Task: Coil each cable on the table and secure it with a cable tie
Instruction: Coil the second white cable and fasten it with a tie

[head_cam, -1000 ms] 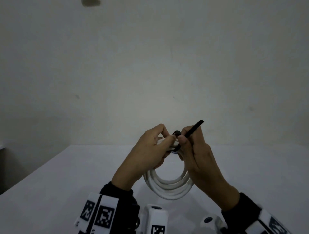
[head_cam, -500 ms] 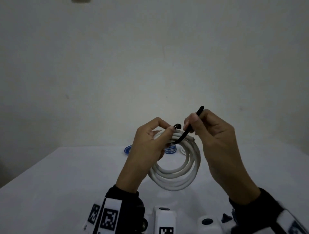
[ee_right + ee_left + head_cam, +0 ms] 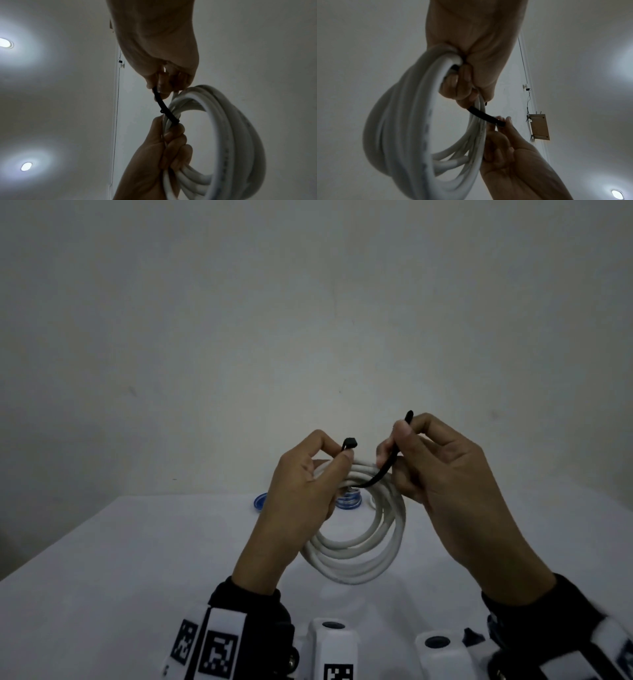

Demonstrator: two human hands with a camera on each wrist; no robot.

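Note:
A coiled white cable (image 3: 363,556) hangs upright above the table, and my left hand (image 3: 301,491) grips its top, fingers curled round the strands (image 3: 460,81). A black cable tie (image 3: 385,470) passes under the top of the coil. Its square head (image 3: 350,444) sticks up at my left thumb and forefinger. My right hand (image 3: 445,474) pinches the tie's tail between thumb and forefinger, with the tip (image 3: 408,416) poking up above them. The right wrist view shows the tie (image 3: 163,106) running from my right fingertips down into my left hand's grip on the cable (image 3: 231,135).
The white table (image 3: 120,559) spreads below the hands. Blue and white tape rolls (image 3: 347,499) lie at its far edge behind the coil, one more (image 3: 260,501) to the left. A plain wall stands behind. White wrist-mounted devices (image 3: 332,645) sit at the bottom edge.
My right hand has pulled the tie's tail up and away to the right, out of contact with the head. The two ends now stand apart above the coil. Both hands have risen slightly.

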